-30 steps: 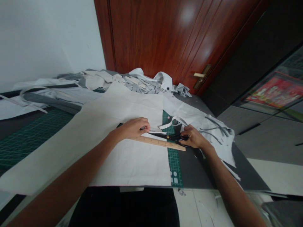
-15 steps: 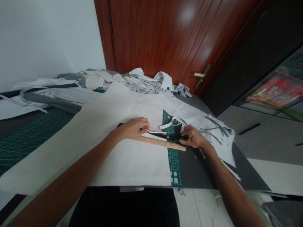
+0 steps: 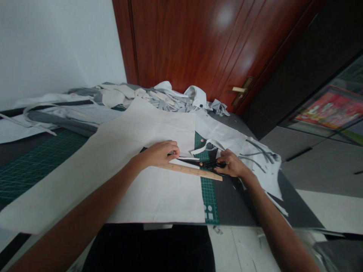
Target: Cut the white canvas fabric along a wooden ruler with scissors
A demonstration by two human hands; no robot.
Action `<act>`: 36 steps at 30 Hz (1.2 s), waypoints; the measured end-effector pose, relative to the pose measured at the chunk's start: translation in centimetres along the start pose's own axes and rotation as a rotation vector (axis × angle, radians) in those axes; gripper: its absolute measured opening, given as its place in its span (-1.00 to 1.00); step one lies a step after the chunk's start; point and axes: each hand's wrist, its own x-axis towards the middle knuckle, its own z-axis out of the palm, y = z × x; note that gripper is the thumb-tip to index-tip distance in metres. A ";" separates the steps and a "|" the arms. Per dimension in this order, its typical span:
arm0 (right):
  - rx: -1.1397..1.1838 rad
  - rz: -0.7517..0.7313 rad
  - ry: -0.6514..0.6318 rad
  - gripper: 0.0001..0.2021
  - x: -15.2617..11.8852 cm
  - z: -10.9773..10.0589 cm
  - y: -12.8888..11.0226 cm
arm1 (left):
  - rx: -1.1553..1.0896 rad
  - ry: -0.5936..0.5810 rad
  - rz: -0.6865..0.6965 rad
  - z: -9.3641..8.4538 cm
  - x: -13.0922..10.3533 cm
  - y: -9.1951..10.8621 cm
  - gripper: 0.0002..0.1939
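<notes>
White fabric [image 3: 170, 196] lies spread over the table, with a slit across its middle. My right hand [image 3: 231, 163] grips the handles of black scissors [image 3: 205, 165], whose blades point left into the slit. My left hand [image 3: 164, 152] is closed near the blade tips, fingers pinched at the fabric's cut edge; what lies between them is too small to make out. Just below the scissors a wooden ruler [image 3: 193, 171] rests on the fabric, its left end beside my left wrist. A thin white strip [image 3: 200, 150] curls above the scissors.
Cloth scraps [image 3: 176, 99] are heaped along the back by the wooden door [image 3: 181, 45]. A green cutting mat [image 3: 209, 194] shows under the fabric. More white cloth [image 3: 266, 177] with grey strips lies at the right. Folded cloth [image 3: 65, 117] is at the left.
</notes>
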 end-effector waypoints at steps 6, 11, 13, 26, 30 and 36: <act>-0.004 -0.002 -0.005 -0.60 0.0 0.0 0.1 | 0.010 -0.012 -0.003 0.0 0.0 0.0 -0.82; 0.000 -0.008 -0.005 -0.62 0.1 0.0 0.1 | -0.003 -0.008 0.005 0.1 0.1 -0.1 -0.82; 0.001 -0.010 -0.002 -0.62 0.1 0.0 0.1 | -0.005 -0.010 0.000 0.0 0.1 0.0 -0.81; 0.004 -0.025 -0.012 -0.56 0.0 0.0 0.2 | -0.002 -0.020 -0.019 0.1 0.1 0.0 -0.82; -0.002 -0.013 -0.009 -0.55 0.0 0.1 0.3 | 0.000 -0.028 -0.040 0.2 0.1 0.0 -0.84; 0.000 -0.033 -0.020 -0.57 0.0 -0.1 0.2 | 0.009 -0.052 -0.094 0.2 0.2 0.1 -0.84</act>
